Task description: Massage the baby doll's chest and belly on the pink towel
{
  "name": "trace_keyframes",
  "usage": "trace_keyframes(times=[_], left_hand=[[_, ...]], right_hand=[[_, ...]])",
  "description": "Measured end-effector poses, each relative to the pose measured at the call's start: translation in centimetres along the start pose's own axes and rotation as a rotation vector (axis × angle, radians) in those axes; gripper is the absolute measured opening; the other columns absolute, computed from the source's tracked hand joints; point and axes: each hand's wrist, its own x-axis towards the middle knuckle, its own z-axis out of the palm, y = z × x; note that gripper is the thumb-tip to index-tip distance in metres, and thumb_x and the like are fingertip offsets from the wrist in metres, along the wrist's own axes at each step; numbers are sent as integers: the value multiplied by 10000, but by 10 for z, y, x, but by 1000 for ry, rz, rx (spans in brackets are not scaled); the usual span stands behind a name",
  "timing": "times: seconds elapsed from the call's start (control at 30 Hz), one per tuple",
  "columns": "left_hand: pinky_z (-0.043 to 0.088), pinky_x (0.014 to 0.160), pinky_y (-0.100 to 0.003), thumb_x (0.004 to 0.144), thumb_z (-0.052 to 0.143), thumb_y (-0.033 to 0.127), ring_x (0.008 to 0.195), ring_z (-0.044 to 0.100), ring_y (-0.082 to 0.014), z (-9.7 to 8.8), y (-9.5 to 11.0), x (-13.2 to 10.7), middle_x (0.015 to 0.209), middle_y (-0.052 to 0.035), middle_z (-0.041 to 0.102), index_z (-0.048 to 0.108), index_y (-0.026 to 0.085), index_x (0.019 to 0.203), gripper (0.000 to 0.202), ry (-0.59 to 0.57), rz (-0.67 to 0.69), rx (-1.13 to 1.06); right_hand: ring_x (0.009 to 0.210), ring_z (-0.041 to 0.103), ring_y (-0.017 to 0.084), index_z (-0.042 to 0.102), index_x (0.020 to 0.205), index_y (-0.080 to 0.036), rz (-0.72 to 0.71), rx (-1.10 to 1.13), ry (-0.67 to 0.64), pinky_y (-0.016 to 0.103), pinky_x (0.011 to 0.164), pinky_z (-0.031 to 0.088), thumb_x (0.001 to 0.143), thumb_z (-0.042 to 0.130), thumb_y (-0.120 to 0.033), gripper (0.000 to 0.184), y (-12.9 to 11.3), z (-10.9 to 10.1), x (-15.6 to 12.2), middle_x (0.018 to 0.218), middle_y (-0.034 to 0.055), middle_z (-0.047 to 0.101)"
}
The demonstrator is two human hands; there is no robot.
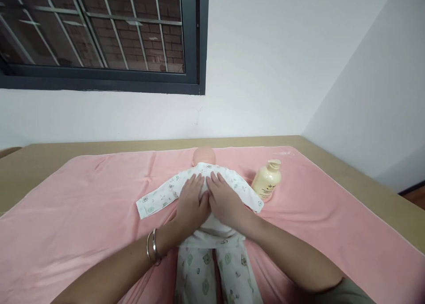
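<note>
A baby doll (204, 155) in a white printed top (159, 199) and matching trousers (195, 268) lies on a pink blanket (109, 197), apparently face down, its head away from me and both sleeves spread sideways. My left hand (193, 203) rests flat on the left part of its back, fingers stretched forward. Alongside it, my right hand (224, 200) lies flat on the right part, and the thumbs meet near the middle. Neither hand grips anything. Two silver bangles (152, 247) circle my left wrist.
A cream pump bottle (267, 180) stands at the right, close beside the doll's right-hand sleeve. The blanket covers much of a tan tabletop (352, 189), which meets a white wall (259, 64) at the back. A dark-framed barred window (194, 38) is at upper left.
</note>
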Motion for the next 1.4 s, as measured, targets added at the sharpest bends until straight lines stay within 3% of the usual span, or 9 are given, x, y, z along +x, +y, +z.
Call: trace_keyframes(times=[0.1, 0.17, 0.4, 0.57, 0.77, 1.0, 1.1, 1.23, 1.4], left_hand=[[305, 1146, -517, 947, 355, 333, 1391, 378, -307, -3, -16, 23, 1454, -194, 460, 444, 82, 1381, 509, -71, -145, 57], [314, 1134, -521, 957, 335, 361, 1389, 379, -322, -5, -26, 33, 1441, -218, 466, 451, 62, 1373, 525, -130, -207, 103], [285, 1136, -573, 916, 363, 200, 1439, 265, -349, -3, -8, 7, 1460, -211, 439, 449, 66, 1363, 475, -99, 158, 171], [342, 1099, -580, 963, 339, 310, 1414, 312, -363, 1, -9, 12, 1476, -252, 395, 391, 46, 1397, 511, -54, -40, 156], [275, 1139, -576, 894, 413, 213, 1458, 204, -355, -3, 3, -3, 1488, -218, 393, 380, 76, 1418, 543, -120, 157, 188], [305, 1095, -603, 952, 338, 347, 1420, 300, -367, 3, -11, 22, 1505, -232, 364, 402, 94, 1408, 525, -120, -84, 167], [320, 1090, -591, 953, 334, 311, 1419, 304, -360, 6, -9, 23, 1487, -238, 389, 410, 73, 1395, 508, -77, -47, 176], [336, 1098, -540, 876, 408, 200, 1403, 337, -339, -6, 15, 3, 1438, -194, 472, 437, 85, 1374, 512, -75, 103, 166], [434, 990, -485, 872, 408, 224, 1159, 585, -281, -22, 22, 9, 1207, -121, 654, 565, 195, 1207, 371, -52, 46, 96]], right_hand=[[1448, 221, 323, 372, 1429, 27, 174, 92, 11, 510, 1150, 294, 989, 305, -289, 546, 18, 1, 20, 1523, 251, 309], [1452, 198, 341, 347, 1439, 35, 168, 92, 14, 532, 1145, 290, 993, 315, -340, 583, 18, 6, 20, 1528, 261, 288], [1406, 324, 304, 441, 1389, 13, -41, 40, 62, 483, 1170, 281, 909, 374, -180, 521, -3, 8, -3, 1440, 231, 453], [1408, 322, 311, 416, 1405, 14, 152, 55, 45, 469, 1121, 353, 981, 304, -251, 512, 20, 5, 19, 1475, 236, 403], [1416, 280, 363, 438, 1385, 40, -157, -91, -5, 545, 1176, 211, 879, 430, -143, 539, -5, -1, -9, 1434, 253, 450], [1444, 223, 338, 428, 1405, -15, 203, 99, 39, 521, 1131, 299, 986, 328, -281, 506, 31, 5, 23, 1514, 239, 335], [1447, 221, 324, 401, 1417, -2, 155, 96, 30, 505, 1153, 274, 977, 346, -240, 503, 32, 10, 28, 1511, 233, 345], [1399, 340, 295, 484, 1341, 15, -49, 81, -2, 469, 1168, 281, 885, 390, -93, 478, 8, -4, 5, 1403, 226, 494], [1247, 537, 218, 559, 1306, -163, 74, 339, 92, 403, 1063, 433, 915, 320, -103, 462, 3, -27, 0, 1328, 102, 598]])
